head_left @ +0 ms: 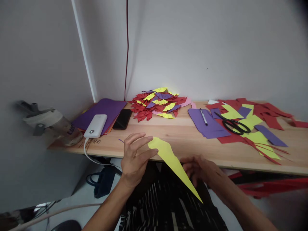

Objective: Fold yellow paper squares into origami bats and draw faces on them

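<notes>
A long folded piece of yellow paper (174, 162) tapers to a sharp point low over my lap. My left hand (136, 157) pinches its wide upper end between thumb and fingers, just above the front edge of the table. To the right of the paper is my right hand (201, 168), its fingers loosely curved and apart, with nothing seen in them. Whether its fingertips touch the paper's edge I cannot make out.
Against the wall lies a heap of folded red, yellow and purple paper pieces (158, 104). Black scissors (233, 125), a marker pen (203, 116) and purple sheets (207, 126) lie right. At left are a phone (122, 119), a white power bank (96, 125) and a bottle (60, 128).
</notes>
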Motion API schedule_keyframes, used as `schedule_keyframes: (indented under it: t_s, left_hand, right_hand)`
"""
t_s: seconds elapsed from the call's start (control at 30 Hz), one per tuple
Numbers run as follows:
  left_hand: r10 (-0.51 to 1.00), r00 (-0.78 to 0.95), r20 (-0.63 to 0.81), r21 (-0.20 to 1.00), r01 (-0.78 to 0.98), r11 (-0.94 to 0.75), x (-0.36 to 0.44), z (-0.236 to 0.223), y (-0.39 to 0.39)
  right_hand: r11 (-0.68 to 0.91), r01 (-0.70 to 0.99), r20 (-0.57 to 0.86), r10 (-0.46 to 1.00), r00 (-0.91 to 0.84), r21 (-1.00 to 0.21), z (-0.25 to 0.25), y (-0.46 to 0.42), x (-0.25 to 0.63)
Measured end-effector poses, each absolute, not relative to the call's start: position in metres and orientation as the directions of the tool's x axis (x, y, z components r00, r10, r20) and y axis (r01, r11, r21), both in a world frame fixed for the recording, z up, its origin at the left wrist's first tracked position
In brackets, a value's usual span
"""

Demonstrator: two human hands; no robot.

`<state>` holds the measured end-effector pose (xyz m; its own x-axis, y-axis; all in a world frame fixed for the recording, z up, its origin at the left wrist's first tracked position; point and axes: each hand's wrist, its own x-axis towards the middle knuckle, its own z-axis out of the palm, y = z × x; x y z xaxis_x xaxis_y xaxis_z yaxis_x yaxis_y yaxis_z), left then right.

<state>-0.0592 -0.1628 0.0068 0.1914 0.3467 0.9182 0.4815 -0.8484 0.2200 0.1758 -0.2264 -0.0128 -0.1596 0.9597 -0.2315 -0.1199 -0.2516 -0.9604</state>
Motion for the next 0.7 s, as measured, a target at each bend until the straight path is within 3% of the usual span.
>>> schedule_keyframes:
  t_s: [0.1,0.2,0.27,0.37,0.43,0.5,0.6,0.7]
  left_hand:
    - [0.329,0.184,0.926,0.206,0.485,-0.850,-0.059,0.005,-0.165]
    - [0.326,0.237,0.915,0.186,0.469,-0.864,-0.059,0.004,-0.166]
    - [0.345,0.271,0.899,0.200,0.446,-0.872,-0.057,0.003,-0.166]
    - [0.499,0.157,0.852,0.403,0.411,-0.818,-0.052,-0.002,-0.168]
    - [0.700,-0.019,0.714,0.671,0.305,-0.676,-0.046,-0.006,-0.170]
    - [0.889,-0.081,0.450,0.892,0.094,-0.443,-0.040,-0.009,-0.174]
    - [0.983,0.109,0.149,0.983,-0.126,-0.135,-0.032,-0.008,-0.178]
    - [0.975,0.219,0.026,0.987,-0.161,0.010,-0.025,-0.005,-0.179]
  right_hand:
    - [-0.444,-0.296,-0.337,0.874,-0.350,-0.846,-0.010,-0.229,0.156]
    - [-0.427,-0.397,-0.325,0.897,-0.299,-0.813,-0.003,-0.227,0.142]
    - [-0.403,-0.367,-0.326,0.910,-0.255,-0.838,-0.001,-0.223,0.139]
    - [-0.309,-0.246,-0.278,0.949,-0.151,-0.919,-0.003,-0.215,0.140]
    - [-0.219,-0.147,-0.213,0.975,-0.056,-0.964,-0.005,-0.212,0.143]
    - [-0.159,-0.061,-0.160,0.987,0.016,-0.985,-0.006,-0.210,0.146]
    - [-0.110,0.003,-0.110,0.992,0.063,-0.994,-0.006,-0.209,0.149]
    - [-0.086,0.013,-0.084,0.994,0.076,-0.996,-0.005,-0.211,0.149]
